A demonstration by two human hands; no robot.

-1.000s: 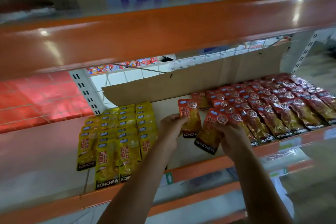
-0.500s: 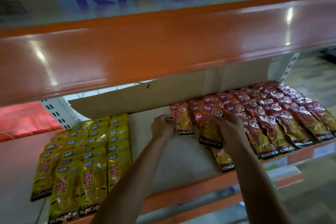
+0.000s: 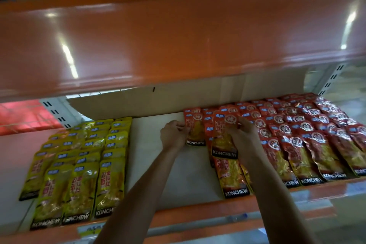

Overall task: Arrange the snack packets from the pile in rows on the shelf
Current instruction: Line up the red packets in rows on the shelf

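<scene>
Both hands have gone deeper into the shelf (image 3: 190, 174) than a second ago, and their two packets now sit nearer the cardboard sheet (image 3: 198, 95) standing along the back. The left hand (image 3: 173, 134) pinches the left edge of one red packet (image 3: 195, 132), whose top reaches the foot of the cardboard. The right hand (image 3: 244, 138) grasps a second red packet (image 3: 221, 140) by its upper right part, just beside the first and overlapping it slightly. A third red packet (image 3: 231, 178) lies flat below that one, its bottom close to the orange front lip (image 3: 198, 212).

To the right, the red rows (image 3: 297, 130) are laid overlapping like shingles. Four front packets show beside the third one, and the last is cut by the frame edge. The number of packets per column is too blurred to count. On the left, the yellow packets (image 3: 83, 164) form four columns, also shingled, with the front ones at the lip.

Between the yellow block and the red one runs a bare white strip of shelf, and both forearms reach in over it. The upper shelf beam (image 3: 178, 35) hangs low across the opening, above the hands.
</scene>
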